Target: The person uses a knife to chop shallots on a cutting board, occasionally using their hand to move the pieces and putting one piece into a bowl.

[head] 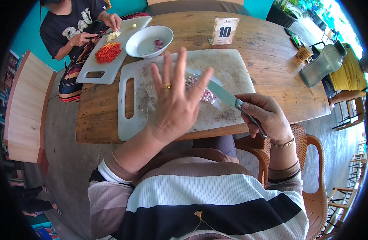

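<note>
My right hand [263, 115] grips the handle of a kitchen knife [221, 92] whose blade points up and left over the white plastic cutting board [229, 64]. Raised above the board, my left hand [178, 99] has its fingers spread and holds nothing. Chopped shallots [208, 96] lie in a small heap on the worn, stained board, partly hidden behind my left fingers and the blade. Beyond the board stands a white bowl [142, 45] with a few peeled shallots [158, 43] in it.
Across the wooden table [190, 25], a person [73, 30] cuts pale pieces, perhaps garlic [113, 36], beside sliced red chillies [109, 53] on another cutting board [85, 67]. A table-number stand [225, 31], a paper cup [304, 53] and a plastic bottle [322, 64] are farther right.
</note>
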Demonstrator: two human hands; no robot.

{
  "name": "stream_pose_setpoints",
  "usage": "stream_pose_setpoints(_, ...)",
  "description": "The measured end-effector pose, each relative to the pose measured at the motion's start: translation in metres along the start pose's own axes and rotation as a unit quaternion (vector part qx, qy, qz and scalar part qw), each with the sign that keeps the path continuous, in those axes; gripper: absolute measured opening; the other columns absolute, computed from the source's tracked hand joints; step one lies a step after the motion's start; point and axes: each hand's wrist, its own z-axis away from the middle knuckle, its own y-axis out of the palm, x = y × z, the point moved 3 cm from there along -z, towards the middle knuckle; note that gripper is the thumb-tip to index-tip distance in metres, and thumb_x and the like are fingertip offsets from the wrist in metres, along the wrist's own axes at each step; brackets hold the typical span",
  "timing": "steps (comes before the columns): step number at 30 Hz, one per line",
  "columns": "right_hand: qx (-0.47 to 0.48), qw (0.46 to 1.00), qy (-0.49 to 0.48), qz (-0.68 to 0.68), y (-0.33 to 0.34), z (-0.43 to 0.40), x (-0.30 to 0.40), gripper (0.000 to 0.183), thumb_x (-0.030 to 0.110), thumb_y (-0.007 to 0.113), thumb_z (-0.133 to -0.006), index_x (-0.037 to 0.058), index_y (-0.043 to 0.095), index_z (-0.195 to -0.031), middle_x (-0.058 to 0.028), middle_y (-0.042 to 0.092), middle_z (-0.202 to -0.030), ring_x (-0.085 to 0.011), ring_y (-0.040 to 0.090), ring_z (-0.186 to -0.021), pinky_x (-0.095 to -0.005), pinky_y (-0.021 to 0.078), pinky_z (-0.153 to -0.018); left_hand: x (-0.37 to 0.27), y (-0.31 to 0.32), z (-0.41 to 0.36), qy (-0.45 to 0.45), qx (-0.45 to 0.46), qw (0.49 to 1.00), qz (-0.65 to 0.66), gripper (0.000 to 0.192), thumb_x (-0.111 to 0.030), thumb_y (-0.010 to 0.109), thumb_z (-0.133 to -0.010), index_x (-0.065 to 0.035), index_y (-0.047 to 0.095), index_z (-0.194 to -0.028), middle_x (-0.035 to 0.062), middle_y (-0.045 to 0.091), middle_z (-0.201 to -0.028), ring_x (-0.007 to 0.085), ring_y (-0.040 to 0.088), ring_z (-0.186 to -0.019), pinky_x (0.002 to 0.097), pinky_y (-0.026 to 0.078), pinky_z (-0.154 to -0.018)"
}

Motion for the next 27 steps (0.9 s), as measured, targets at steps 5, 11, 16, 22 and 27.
stream_pose_setpoints(5,-0.017,0.999,-0.008,0.034,0.004,0.004,0.003,0.038,0.017,0.055,-0.103,-0.0091,0.059,-0.130,-0.0001,0.058,-0.070,-0.0054,0.052,-0.048,-0.0194,0.0423,-0.044,-0.032,0.014,0.014,0.114,0.061,0.992,-0.006,0.059,-0.024,0.064,-0.092,-0.0267,0.050,-0.149,0.0294,0.012,-0.164,0.0571,-0.003,-0.150,0.0759,-0.002,-0.113)
stream_pose_setpoints(11,-0.026,0.997,-0.009,0.071,0.004,0.014,0.008,0.034,0.014,0.055,-0.103,-0.0087,0.062,-0.127,0.0007,0.056,-0.070,-0.0045,0.050,-0.048,-0.0197,0.0410,-0.044,-0.023,0.014,0.010,0.039,0.112,0.993,-0.012,0.056,-0.049,0.046,-0.102,-0.0198,0.051,-0.149,0.0286,0.006,-0.166,0.0569,-0.008,-0.150,0.0793,-0.003,-0.109)
stream_pose_setpoints(16,-0.028,0.996,-0.007,0.089,-0.004,0.028,0.014,0.032,0.011,0.055,-0.102,-0.0095,0.062,-0.126,0.0000,0.057,-0.070,-0.0044,0.050,-0.047,-0.0194,0.0408,-0.045,-0.005,0.014,0.010,-0.010,0.106,0.993,-0.047,0.063,-0.055,0.038,-0.103,-0.0099,0.056,-0.143,0.0271,0.008,-0.166,0.0574,-0.008,-0.149,0.0795,0.000,-0.109)
stream_pose_setpoints(22,-0.068,0.992,-0.024,0.106,-0.009,0.035,0.014,0.030,0.008,0.057,-0.100,-0.0069,0.063,-0.126,-0.0008,0.058,-0.073,-0.0053,0.053,-0.054,-0.0201,0.0421,-0.049,-0.004,0.008,0.010,-0.019,0.083,0.992,-0.094,0.040,-0.031,0.056,-0.098,-0.0029,0.067,-0.124,0.0256,0.039,-0.154,0.0522,0.021,-0.147,0.0742,0.008,-0.113)
stream_pose_setpoints(27,-0.099,0.942,-0.172,0.271,0.004,0.039,0.008,0.029,0.000,0.066,-0.091,-0.0050,0.065,-0.119,-0.0147,0.070,-0.089,-0.0203,0.067,-0.076,-0.0321,0.0529,-0.071,0.006,-0.003,0.004,-0.075,-0.008,0.996,0.050,0.018,-0.011,0.070,-0.085,-0.0035,0.072,-0.101,0.0113,0.067,-0.099,0.0319,0.059,-0.101,0.0520,0.030,-0.109)
